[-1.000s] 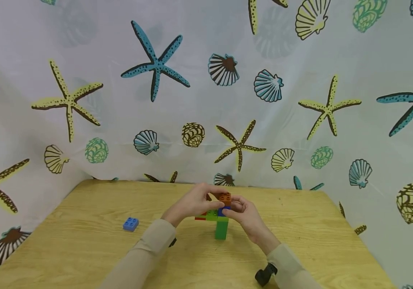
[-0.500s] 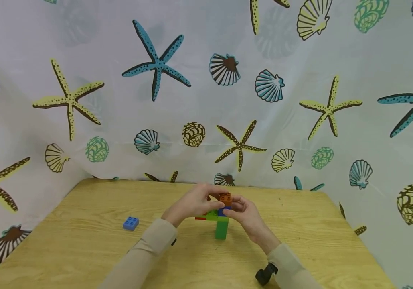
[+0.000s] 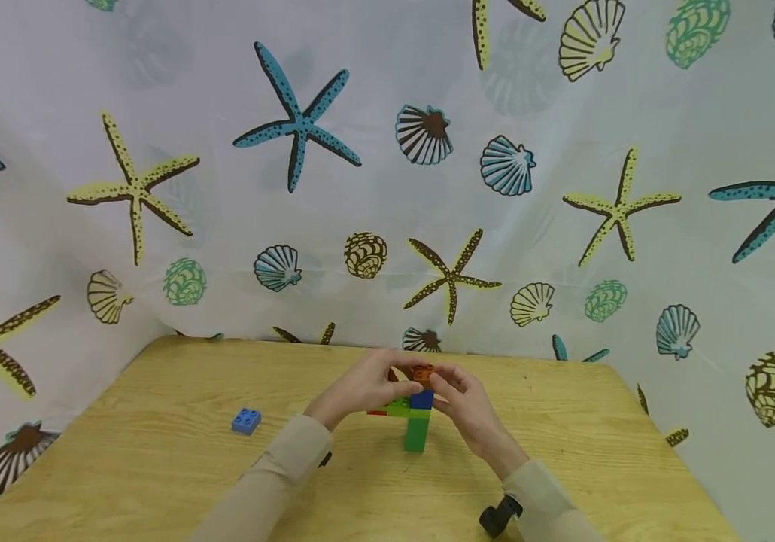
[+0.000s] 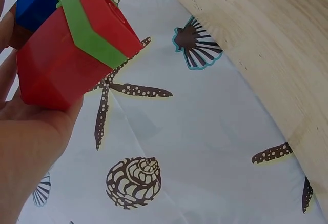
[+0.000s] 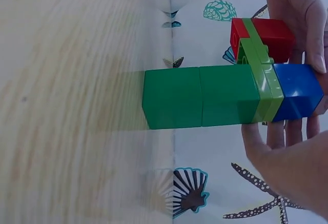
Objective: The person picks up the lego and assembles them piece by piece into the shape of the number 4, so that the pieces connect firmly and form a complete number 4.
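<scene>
A toy-brick structure stands on the table. Two green bricks (image 5: pixel 200 97) form its upright column, under a light green plate (image 3: pixel 398 411). Above the column sits a blue brick (image 3: pixel 421 400), topped by an orange brick (image 3: pixel 423 379). Red bricks (image 4: pixel 66 60) lie above and below the plate's other end. My left hand (image 3: pixel 363 385) grips the orange brick from the left, covering much of the red part. From the right, my right hand (image 3: pixel 472 410) holds the same brick between thumb and fingers; some fingers pass behind the blue brick in the right wrist view.
A loose blue brick (image 3: pixel 246 421) lies on the wooden table (image 3: pixel 177 467), left of the left forearm. A white curtain (image 3: pixel 360 188) printed with shells and starfish hangs behind and beside the table. A black wrist device (image 3: pixel 499 516) is at the right sleeve.
My right thumb has shifted from the front of the blue brick up to the orange brick's right side. The left hand keeps its hold, and the structure stays in place.
</scene>
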Tool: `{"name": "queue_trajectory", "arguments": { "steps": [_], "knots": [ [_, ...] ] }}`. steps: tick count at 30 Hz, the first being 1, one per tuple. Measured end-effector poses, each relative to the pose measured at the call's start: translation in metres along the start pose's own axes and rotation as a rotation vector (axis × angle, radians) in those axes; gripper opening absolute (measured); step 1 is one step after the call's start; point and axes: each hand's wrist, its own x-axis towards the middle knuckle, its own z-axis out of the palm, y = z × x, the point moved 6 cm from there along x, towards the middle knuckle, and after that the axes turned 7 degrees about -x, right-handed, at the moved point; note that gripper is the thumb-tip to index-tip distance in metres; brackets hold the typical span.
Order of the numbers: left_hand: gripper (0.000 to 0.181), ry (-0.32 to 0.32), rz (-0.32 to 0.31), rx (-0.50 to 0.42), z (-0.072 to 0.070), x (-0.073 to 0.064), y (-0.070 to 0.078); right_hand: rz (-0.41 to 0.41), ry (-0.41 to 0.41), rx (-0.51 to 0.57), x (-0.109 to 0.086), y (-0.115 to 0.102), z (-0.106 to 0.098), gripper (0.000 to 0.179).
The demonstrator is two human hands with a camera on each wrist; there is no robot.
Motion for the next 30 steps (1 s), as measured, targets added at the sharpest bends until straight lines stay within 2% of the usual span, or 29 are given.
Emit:
{"name": "queue_trajectory", "arguments": {
  "steps": [7, 13, 18, 24, 30],
  "knots": [
    [0.037, -0.020, -0.007, -0.067, 0.004, 0.000, -0.004, -0.008, 0.103, -0.048, 0.001, -0.004, 0.002, 0.043],
    [0.037, -0.022, 0.031, -0.081, 0.004, 0.001, -0.002, -0.047, 0.120, -0.038, 0.002, -0.007, 0.003, 0.041],
    [0.039, -0.006, 0.028, -0.120, 0.000, -0.001, -0.007, -0.079, 0.124, -0.040, 0.002, -0.009, 0.006, 0.038],
    [0.037, 0.064, -0.031, -0.177, -0.011, -0.008, -0.020, -0.077, 0.124, -0.045, 0.002, -0.009, 0.007, 0.041],
    [0.027, 0.206, -0.094, -0.294, -0.026, -0.017, -0.035, -0.068, 0.111, -0.043, 0.001, -0.010, 0.008, 0.041]
  ]
}}
